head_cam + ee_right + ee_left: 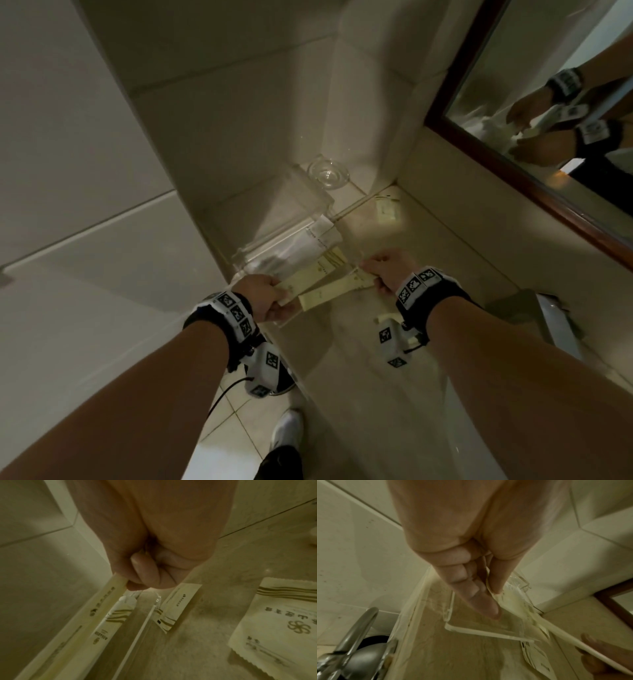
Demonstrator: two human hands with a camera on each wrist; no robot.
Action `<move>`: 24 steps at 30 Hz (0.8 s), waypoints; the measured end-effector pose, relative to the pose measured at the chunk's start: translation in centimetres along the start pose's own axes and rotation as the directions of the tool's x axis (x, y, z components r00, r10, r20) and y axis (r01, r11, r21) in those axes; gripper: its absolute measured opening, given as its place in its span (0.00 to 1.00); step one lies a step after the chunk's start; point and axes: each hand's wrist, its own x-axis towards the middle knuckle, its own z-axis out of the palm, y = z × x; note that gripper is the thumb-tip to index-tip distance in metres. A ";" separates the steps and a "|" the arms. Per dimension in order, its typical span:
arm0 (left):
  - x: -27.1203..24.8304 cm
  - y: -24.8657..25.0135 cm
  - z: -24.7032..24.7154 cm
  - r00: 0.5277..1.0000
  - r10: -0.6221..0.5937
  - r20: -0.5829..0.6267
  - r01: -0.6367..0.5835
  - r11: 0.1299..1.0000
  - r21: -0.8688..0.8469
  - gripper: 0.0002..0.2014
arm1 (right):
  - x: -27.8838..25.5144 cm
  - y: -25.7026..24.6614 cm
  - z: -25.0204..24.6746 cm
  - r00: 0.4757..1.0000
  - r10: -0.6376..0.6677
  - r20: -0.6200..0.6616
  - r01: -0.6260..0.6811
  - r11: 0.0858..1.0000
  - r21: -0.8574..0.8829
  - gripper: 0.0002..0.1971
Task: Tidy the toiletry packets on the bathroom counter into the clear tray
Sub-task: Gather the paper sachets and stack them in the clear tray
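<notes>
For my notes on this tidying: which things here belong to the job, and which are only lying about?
Belong to the job:
- clear tray
- long packet held by left hand
- long packet held by right hand
- square packet on the counter

Lying about:
- glass dish
- mirror
- faucet

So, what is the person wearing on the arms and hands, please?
Both forearms are bare, with no sleeves or gloves. The left hand and right hand each have a black wrist strap carrying white squares with black coded markers. Under each wrist hangs a white camera unit with the same markers; a thin black cable runs from the left one.
</notes>
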 end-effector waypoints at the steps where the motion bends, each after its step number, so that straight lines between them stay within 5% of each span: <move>1: 0.4 0.0 0.0 1.000 -0.007 -0.011 0.007 1.000 0.005 0.06 | 0.3 0.0 0.1 1.000 0.004 -0.002 -0.004 1.000 -0.006 0.09; 5: 1.5 -0.1 0.3 0.999 -0.026 -0.034 0.026 1.000 0.007 0.18 | 1.1 -0.2 0.4 0.999 -0.039 -0.019 0.038 0.997 -0.062 0.11; 12: 2.3 0.6 0.6 0.999 0.040 -0.028 -0.033 0.976 0.215 0.16 | 2.2 -0.2 1.8 0.998 -0.030 0.047 0.035 0.993 -0.109 0.07; 17: 2.1 1.1 0.0 0.994 0.112 0.009 -0.103 0.874 0.475 0.15 | 3.7 -0.2 3.4 0.999 0.003 0.054 0.004 0.992 -0.128 0.09; 19: 2.4 1.2 -0.3 0.991 0.132 0.020 -0.117 0.785 0.609 0.18 | 4.3 -0.2 4.0 0.999 0.023 0.047 -0.017 0.993 -0.113 0.13; 22: 2.1 1.8 -0.1 0.964 0.263 0.042 -0.165 0.464 0.871 0.18 | 4.5 -0.4 4.6 0.998 0.061 0.032 -0.058 0.994 -0.097 0.17; 24: 1.5 2.2 0.5 0.935 0.328 0.134 -0.249 0.339 0.907 0.17 | 4.5 -0.4 4.7 0.997 0.081 0.015 -0.079 0.992 -0.098 0.16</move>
